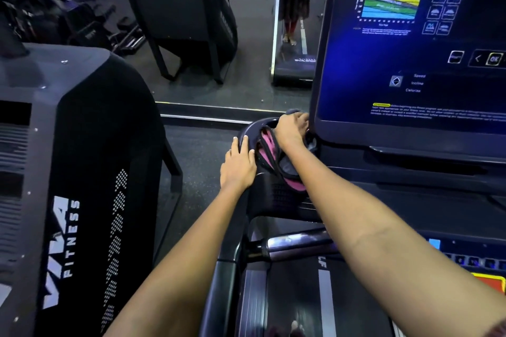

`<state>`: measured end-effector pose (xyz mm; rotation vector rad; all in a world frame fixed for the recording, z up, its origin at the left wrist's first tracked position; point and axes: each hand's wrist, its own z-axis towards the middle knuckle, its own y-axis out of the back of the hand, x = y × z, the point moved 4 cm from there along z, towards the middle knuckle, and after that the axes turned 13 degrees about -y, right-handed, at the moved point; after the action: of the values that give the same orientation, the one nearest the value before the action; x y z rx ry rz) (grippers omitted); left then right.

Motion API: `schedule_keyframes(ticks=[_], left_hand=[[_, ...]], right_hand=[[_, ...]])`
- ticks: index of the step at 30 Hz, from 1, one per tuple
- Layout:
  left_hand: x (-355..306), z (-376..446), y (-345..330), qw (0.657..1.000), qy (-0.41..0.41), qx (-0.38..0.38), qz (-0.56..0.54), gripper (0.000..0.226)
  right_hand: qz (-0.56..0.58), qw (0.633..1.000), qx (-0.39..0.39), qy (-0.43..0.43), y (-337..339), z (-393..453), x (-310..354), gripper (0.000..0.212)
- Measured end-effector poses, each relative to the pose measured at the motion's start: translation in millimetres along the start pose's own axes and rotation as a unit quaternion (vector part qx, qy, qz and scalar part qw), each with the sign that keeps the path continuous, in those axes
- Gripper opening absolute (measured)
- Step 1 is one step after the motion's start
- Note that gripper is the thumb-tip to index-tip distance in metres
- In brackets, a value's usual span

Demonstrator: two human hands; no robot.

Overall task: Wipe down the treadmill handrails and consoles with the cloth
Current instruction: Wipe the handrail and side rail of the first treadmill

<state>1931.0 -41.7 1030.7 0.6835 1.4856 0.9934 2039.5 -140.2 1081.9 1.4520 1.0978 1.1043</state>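
Observation:
The treadmill console [410, 44] fills the upper right, its dark screen showing a coloured chart and menu. At its lower left corner sits a round black holder [247, 133]. A pink and black cloth [269, 154] is bunched inside the holder. My right hand [291, 128] grips the cloth's upper end, pressed against the console's corner. To the left, my left hand [238, 164] rests flat with straight fingers on the holder's rim. A shiny handrail bar [295, 245] runs below my right forearm.
A neighbouring black machine [68, 200] marked "VIVA FITNESS" stands close on the left. A mirror [219, 35] ahead reflects gym gear and a person on a treadmill. The treadmill belt [295, 301] lies below. Control buttons [479, 262] sit at lower right.

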Motion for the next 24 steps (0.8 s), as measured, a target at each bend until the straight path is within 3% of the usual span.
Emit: schedule_keyframes(ticks=[3, 8, 19, 22, 24], left_hand=[[-1, 1, 0, 1.000, 0.000, 0.005, 0.009, 0.051], [-1, 2, 1, 1.000, -0.001, -0.006, -0.021, 0.057], [-3, -19, 16, 0.988, -0.006, -0.036, -0.152, 0.087], [-2, -39, 12, 0.995, -0.023, -0.023, -0.099, 0.082], [3, -53, 7, 0.998, -0.013, -0.008, -0.057, 0.078]], right_hand=[[0.093, 0.994, 0.012, 0.052, -1, 6, 9, 0.037], [0.139, 0.972, 0.032, 0.189, 0, -1, 23, 0.025], [0.128, 0.943, 0.125, 0.281, -10, -18, 3, 0.036], [0.074, 0.949, 0.135, 0.274, -15, -25, -5, 0.058], [0.062, 0.945, 0.134, 0.291, -16, -29, -3, 0.061]])
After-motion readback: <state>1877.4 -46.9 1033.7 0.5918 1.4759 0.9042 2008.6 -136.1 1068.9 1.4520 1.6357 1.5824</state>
